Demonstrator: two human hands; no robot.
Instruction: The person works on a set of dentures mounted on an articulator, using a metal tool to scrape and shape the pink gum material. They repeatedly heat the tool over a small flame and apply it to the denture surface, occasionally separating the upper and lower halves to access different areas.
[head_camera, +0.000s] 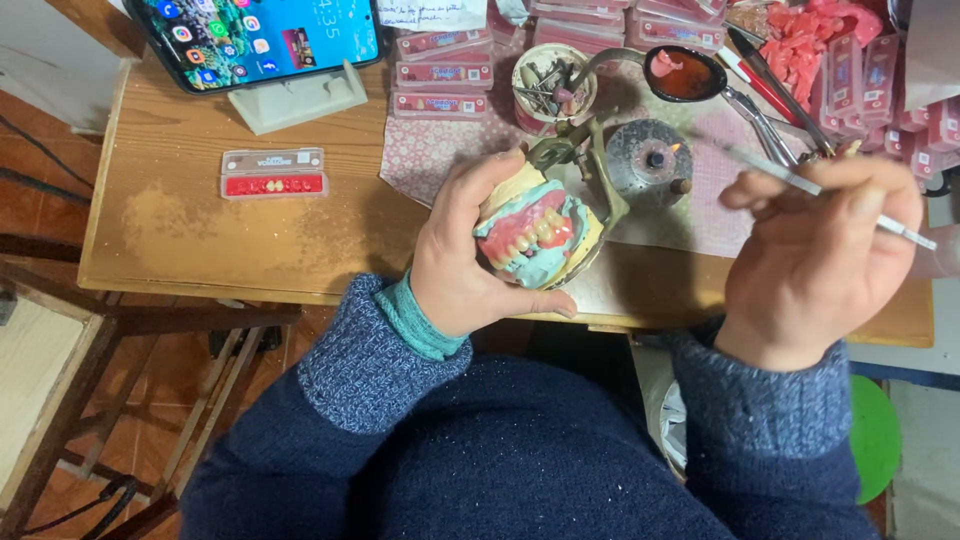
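Left hand: the left hand (462, 262) is curled around a denture model (538, 238) — thumb under its near edge, fingers wrapped over the far side — and holds it above the near edge of the wooden table (200, 230).
Denture model: pink wax gums with a row of pale teeth on a whitish plaster base, mounted in a metal articulator (585, 160) whose frame rises behind it; the teeth face the camera.
Right hand: the right hand (820, 265) is closed in a pen-like pinch on a thin metal instrument (800, 182); its tip points left toward a small spirit burner (650, 160), well apart from the model.
Behind the model: a cup of tools (553, 88), a dark spoon with pink wax (685, 75) and a patterned cloth (430, 150) under them.
Far right: scraps of pink wax (800, 35) and stacked tooth cards (440, 72).
Left of the table: one tooth card with a red strip (273, 173) lies alone; a smartphone (260, 35) leans on a white stand (295, 100).
Sleeves: dark blue knit, a teal cuff (420, 320) at the left wrist.
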